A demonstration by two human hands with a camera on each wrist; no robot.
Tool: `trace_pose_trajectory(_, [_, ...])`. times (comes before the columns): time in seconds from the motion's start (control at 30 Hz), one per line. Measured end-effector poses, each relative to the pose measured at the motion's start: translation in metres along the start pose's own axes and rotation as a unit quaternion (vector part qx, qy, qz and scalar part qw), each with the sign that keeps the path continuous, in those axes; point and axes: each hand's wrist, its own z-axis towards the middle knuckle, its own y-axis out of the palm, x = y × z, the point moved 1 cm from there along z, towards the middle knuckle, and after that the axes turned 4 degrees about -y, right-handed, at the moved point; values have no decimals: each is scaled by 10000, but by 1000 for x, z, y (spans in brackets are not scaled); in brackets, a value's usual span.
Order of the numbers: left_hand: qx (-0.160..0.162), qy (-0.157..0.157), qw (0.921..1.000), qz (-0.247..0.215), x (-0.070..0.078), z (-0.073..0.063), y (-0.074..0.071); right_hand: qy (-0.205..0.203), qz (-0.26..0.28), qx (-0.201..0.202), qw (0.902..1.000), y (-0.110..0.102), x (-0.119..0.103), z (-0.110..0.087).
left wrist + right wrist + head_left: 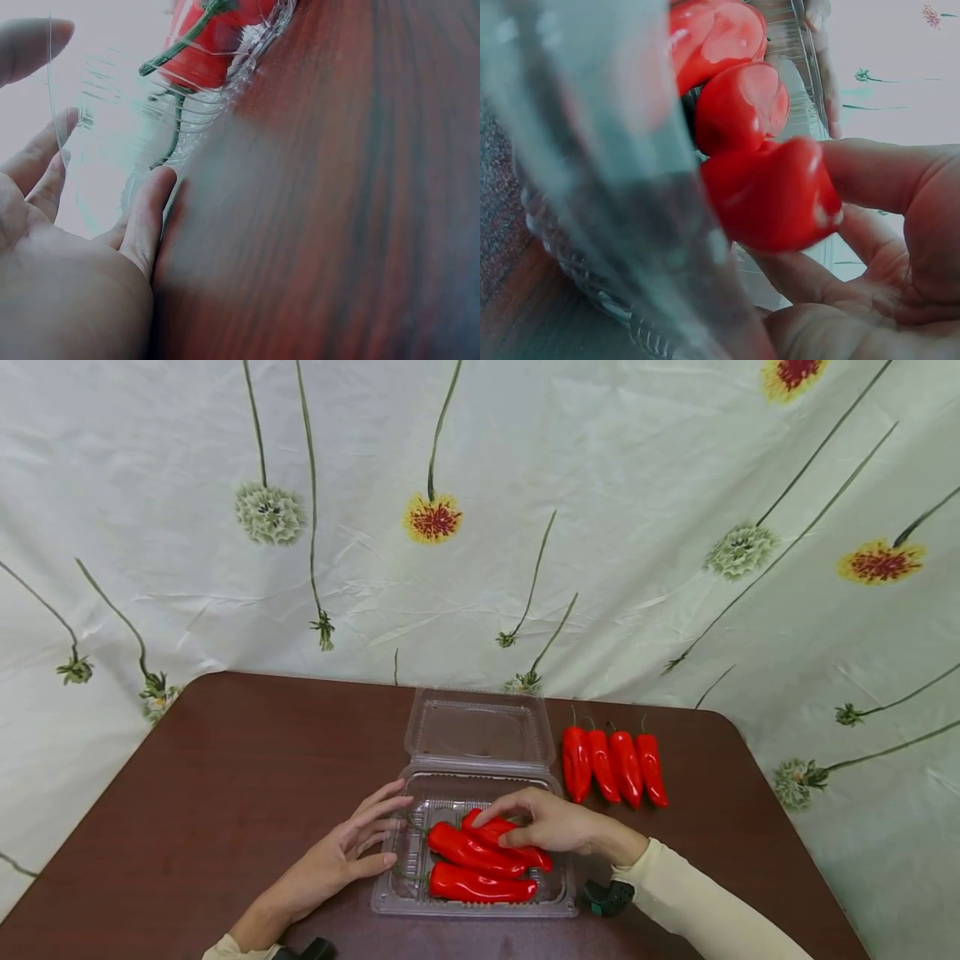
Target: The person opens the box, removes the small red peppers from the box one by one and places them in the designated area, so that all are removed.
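A clear plastic clamshell container (557, 906) sits on the table, its lid (480, 727) folded back. Two red chili peppers, one in front (480, 885) and one behind it (468, 850), lie crosswise inside, green stems to the left. My right hand (558, 827) reaches over the container's right side and pinches a third red chili pepper (772, 195) between thumb and fingers, beside the other two. At the container's left wall, my left hand (341, 852) touches the rim with its fingers spread and fairly straight; its thumb (154, 206) is beside the clear ribbed wall.
Several more red chili peppers (625, 768) lie in a row to the right of the lid, stems pointing away. The brown wooden table (225, 793) has rounded far corners. A pale flower-print cloth (480, 560) hangs behind its far edge.
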Motion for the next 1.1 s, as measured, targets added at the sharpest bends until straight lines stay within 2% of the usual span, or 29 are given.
trace_pose_trajectory(0.13, [14,319,9990,320,1,-1,2,-2,-26,74,10000,0,0,-1])
trace_pose_trajectory(0.27, [86,705,9954,639,1,0,4,78,169,231,9996,-1,0,-3])
trace_pose_trajectory(0.37, [171,831,9929,830,2,0,5,98,222,314,9992,-2,0,-4])
trace_pose_trajectory(0.43, [209,833,9922,901,3,0,6,58,177,354,9992,-2,-1,-5])
trace_pose_trajectory(0.6, [243,562,9945,848,4,0,5,-57,202,472,9987,-4,-2,-6])
trace_pose_trajectory(0.73, [252,422,9959,765,3,0,5,-213,428,554,9973,-8,-2,-8])
trace_pose_trajectory(0.93, [189,497,9958,750,1,1,5,-249,692,721,9947,-14,-4,-16])
trace_pose_trajectory(1.1, [124,666,9948,763,3,1,5,-205,883,1024,9906,-19,-7,-25])
